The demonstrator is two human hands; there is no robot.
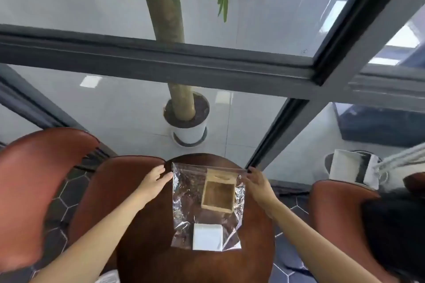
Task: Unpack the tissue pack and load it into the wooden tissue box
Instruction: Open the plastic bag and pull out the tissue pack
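A clear plastic bag (186, 197) lies flat on the round dark wooden table (147, 259). Inside it sits an open wooden tissue box (218, 194) toward the far right, with its slotted lid (221, 176) just behind. A white tissue pack (207, 236) rests at the bag's near end. My left hand (156, 180) touches the bag's far left corner with fingers spread. My right hand (258, 182) pinches the bag's far right corner.
Brown leather chairs stand at the left (39, 190), behind the table (115, 181) and at the right (340, 209). A potted tree in a white pot (189, 131) stands beyond a glass wall. A white bag (351, 169) sits on the floor at the right.
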